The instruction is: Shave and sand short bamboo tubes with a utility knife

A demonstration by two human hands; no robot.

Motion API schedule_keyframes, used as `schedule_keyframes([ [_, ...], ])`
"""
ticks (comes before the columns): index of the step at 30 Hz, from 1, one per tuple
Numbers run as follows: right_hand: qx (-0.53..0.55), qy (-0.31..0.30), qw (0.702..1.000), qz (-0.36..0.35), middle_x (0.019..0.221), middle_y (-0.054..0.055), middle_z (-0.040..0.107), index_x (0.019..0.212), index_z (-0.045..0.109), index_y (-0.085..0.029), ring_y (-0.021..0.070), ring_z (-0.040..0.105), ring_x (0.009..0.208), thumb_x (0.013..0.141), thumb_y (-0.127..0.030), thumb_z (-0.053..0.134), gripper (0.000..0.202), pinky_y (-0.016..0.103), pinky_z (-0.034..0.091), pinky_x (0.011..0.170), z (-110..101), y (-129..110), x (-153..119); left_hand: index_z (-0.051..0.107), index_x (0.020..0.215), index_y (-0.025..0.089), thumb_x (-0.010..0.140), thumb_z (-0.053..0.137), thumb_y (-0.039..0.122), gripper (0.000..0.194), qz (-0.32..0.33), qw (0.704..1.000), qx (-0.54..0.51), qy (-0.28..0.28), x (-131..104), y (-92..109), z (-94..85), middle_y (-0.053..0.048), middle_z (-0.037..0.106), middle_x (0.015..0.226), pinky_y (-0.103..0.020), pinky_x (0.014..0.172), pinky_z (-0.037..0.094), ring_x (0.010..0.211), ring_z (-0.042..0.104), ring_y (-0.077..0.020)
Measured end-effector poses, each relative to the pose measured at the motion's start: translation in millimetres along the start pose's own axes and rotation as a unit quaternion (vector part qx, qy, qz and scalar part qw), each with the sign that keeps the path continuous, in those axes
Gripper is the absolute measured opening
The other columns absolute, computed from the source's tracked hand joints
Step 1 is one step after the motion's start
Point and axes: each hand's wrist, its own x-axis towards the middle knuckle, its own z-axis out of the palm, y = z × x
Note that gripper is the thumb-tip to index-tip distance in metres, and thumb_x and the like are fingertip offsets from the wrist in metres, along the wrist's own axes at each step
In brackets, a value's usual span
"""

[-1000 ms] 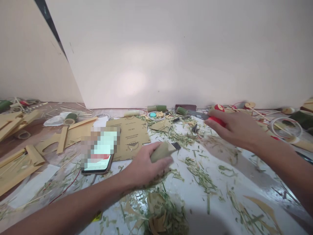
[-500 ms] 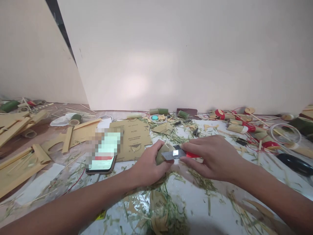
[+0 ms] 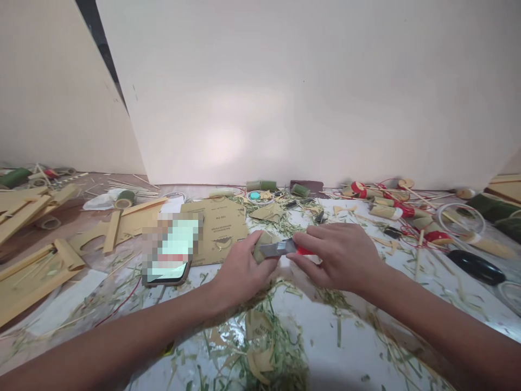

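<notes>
My left hand (image 3: 244, 267) is wrapped round a short pale green bamboo piece (image 3: 259, 252), with its end facing up and to the right. In my right hand (image 3: 336, 255) is a red-handled knife (image 3: 280, 248), pinched between thumb and fingers. Its grey blade points left and lies against or just over the end of the bamboo; the exact contact cannot be made out. Beneath both hands, green shavings (image 3: 280, 347) cover part of a white surface. Sheets of brown sandpaper (image 3: 217, 231) lie just behind my left hand.
A phone (image 3: 173, 250) with a lit screen lies left of the sandpaper. Cardboard pieces (image 3: 18, 282) are at the far left. Red-wrapped bamboo pieces (image 3: 391, 210), a clear tape roll (image 3: 459, 220) and a black oval object (image 3: 476, 267) lie at the right. A pale board (image 3: 305, 92) stands behind.
Both hands, with the bamboo and the knife, have shifted slightly left in the view. The blade has turned a little and covers a different part of the bamboo's end.
</notes>
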Motion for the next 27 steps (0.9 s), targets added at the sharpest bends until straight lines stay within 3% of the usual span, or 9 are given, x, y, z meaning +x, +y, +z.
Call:
schedule_keyframes([
  [4, -0.091, 0.007, 0.978, 0.189, 0.053, 0.002, 0.059, 0.086, 0.067, -0.021, 0.0157, 0.046, 0.046, 0.093, -0.052, 0.040, 0.042, 0.027, 0.018, 0.050, -5.9, 40.8, 2.3, 0.057, 0.087, 0.019, 0.084, 0.058, 0.039, 0.020, -0.027, 0.999, 0.020, -0.034, -4.8, 2.8, 0.7, -0.002, 0.064, 0.075, -0.029, 0.061, 0.041, 0.067, 0.055, -0.0177],
  [6, -0.101, 0.013, 0.969, 0.224, 0.052, 0.003, 0.057, 0.090, 0.067, -0.019, 0.0181, 0.049, 0.048, 0.093, -0.052, 0.039, 0.043, 0.028, 0.019, 0.051, -8.8, 51.7, 2.9, 0.057, 0.091, 0.021, 0.084, 0.058, 0.042, 0.022, -0.037, 0.999, 0.030, -0.015, -5.1, 2.6, 0.9, -0.004, 0.066, 0.084, -0.032, 0.066, 0.043, 0.075, 0.057, -0.0206],
  [9, -0.002, -0.021, 0.990, 0.139, 0.057, 0.002, 0.061, 0.085, 0.065, -0.020, 0.0159, 0.051, 0.050, 0.094, -0.049, 0.038, 0.041, 0.027, 0.021, 0.052, -8.3, 38.2, 2.2, 0.057, 0.101, 0.022, 0.084, 0.058, 0.044, 0.029, -0.036, 0.999, 0.033, 0.013, -3.1, 1.7, 0.2, -0.006, 0.068, 0.095, -0.035, 0.072, 0.045, 0.084, 0.058, -0.0237],
  [13, 0.059, -0.053, 0.997, 0.026, 0.058, -0.001, 0.059, 0.075, 0.061, -0.020, 0.0122, 0.047, 0.049, 0.095, -0.048, 0.038, 0.041, 0.026, 0.017, 0.051, -4.3, -0.4, 0.0, 0.057, 0.102, 0.021, 0.089, 0.052, 0.035, 0.019, 0.019, 1.000, 0.017, -0.005, -1.3, 2.1, -2.0, -0.003, 0.066, 0.093, -0.032, 0.073, 0.043, 0.083, 0.057, -0.0203],
  [16, 0.053, -0.055, 0.997, 0.012, 0.055, -0.002, 0.055, 0.072, 0.059, -0.019, 0.0109, 0.042, 0.047, 0.095, -0.048, 0.038, 0.043, 0.026, 0.015, 0.051, -3.3, -12.3, -0.3, 0.054, 0.093, 0.020, 0.089, 0.051, 0.030, 0.011, 0.041, 0.999, 0.019, -0.011, -1.4, 2.4, -2.9, -0.001, 0.062, 0.087, -0.030, 0.070, 0.041, 0.078, 0.054, -0.0176],
  [27, 0.010, -0.031, 0.999, -0.018, 0.056, -0.001, 0.055, 0.075, 0.062, -0.019, 0.0110, 0.040, 0.048, 0.095, -0.048, 0.040, 0.042, 0.027, 0.015, 0.052, -1.2, -8.5, 0.2, 0.055, 0.092, 0.020, 0.091, 0.050, 0.035, 0.015, 0.038, 0.999, -0.013, -0.026, -4.8, 2.1, -4.8, -0.002, 0.062, 0.085, -0.030, 0.071, 0.041, 0.078, 0.053, -0.0175],
])
